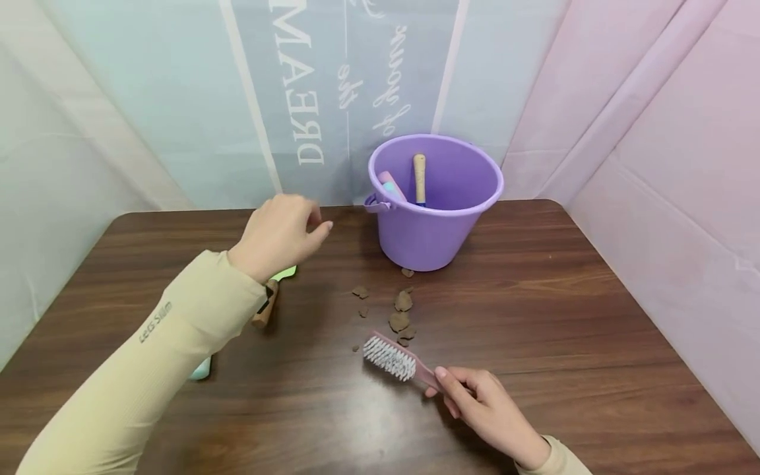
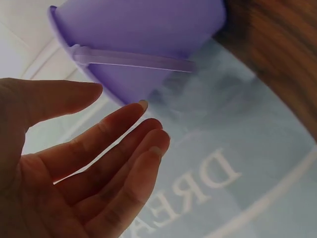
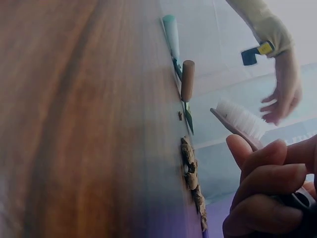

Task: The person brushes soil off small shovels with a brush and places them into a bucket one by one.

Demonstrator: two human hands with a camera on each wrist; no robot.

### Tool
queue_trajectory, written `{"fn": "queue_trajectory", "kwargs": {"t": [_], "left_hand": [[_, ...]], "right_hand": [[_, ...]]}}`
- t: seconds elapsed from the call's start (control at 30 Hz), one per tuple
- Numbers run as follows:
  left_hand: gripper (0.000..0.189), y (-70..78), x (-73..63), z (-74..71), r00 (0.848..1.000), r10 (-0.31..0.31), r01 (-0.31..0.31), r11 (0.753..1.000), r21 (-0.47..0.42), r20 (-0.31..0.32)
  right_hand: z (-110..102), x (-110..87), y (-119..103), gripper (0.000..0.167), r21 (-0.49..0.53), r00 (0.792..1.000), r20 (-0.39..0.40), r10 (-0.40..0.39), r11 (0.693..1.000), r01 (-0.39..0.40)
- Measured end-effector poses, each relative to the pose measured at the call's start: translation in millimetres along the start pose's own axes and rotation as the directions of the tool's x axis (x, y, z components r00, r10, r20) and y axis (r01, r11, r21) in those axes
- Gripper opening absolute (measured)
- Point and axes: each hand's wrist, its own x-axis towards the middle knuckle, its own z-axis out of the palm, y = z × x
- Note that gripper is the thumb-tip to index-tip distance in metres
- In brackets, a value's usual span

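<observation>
My right hand [image 1: 483, 409] grips the handle of a pink brush [image 1: 424, 373], its white bristles turned upward, low over the table. In the right wrist view the fingers curl round that handle. Several brown crumbly clumps [image 1: 400, 322] lie on the wood just beyond the brush head. My left hand [image 1: 279, 234] is in the air left of the purple bucket [image 1: 415, 241], holding nothing, its fingers loosely bent and apart from the thumb in the left wrist view. Inside the bucket stand a pale wooden handle [image 1: 419, 177] and a pink and light blue handle [image 1: 393, 187].
Under the left forearm lies a tool with a brown wooden handle [image 1: 265, 307] and a green blade [image 1: 285, 272], partly hidden. A mint-coloured handle [image 1: 202, 368] pokes out beside the sleeve. Hanging cloth [image 1: 320, 178] with lettering borders the brown table [image 1: 534, 297] at the back.
</observation>
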Motion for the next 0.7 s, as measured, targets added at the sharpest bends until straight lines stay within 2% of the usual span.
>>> {"fn": "queue_trajectory", "kwargs": {"t": [0.27,0.4,0.57,0.7], "left_hand": [[0.021,-25.2,-32.2,12.4,0.995,-0.068,0.071,0.997,-0.036,0.078],[0.019,-34.2,-45.7,19.5,0.991,-0.093,0.098,0.994,-0.046,0.094],[0.023,-43.3,-55.3,23.3,0.976,-0.161,0.166,0.986,-0.027,0.144],[0.037,-53.6,-58.0,28.4,0.963,-0.169,0.178,0.984,-0.027,0.21]], "right_hand": [[-0.5,-1.0,-1.3,0.031,-0.021,1.0,-0.019,-0.004,1.0,0.003],[-1.1,-1.4,-1.7,0.031,-0.023,0.999,-0.028,-0.024,0.999,0.023],[-0.9,-1.0,-1.6,0.031,-0.009,1.0,-0.008,0.003,1.0,-0.003],[-0.8,-0.9,-1.1,0.032,0.006,1.0,0.012,0.025,1.0,-0.025]]}}
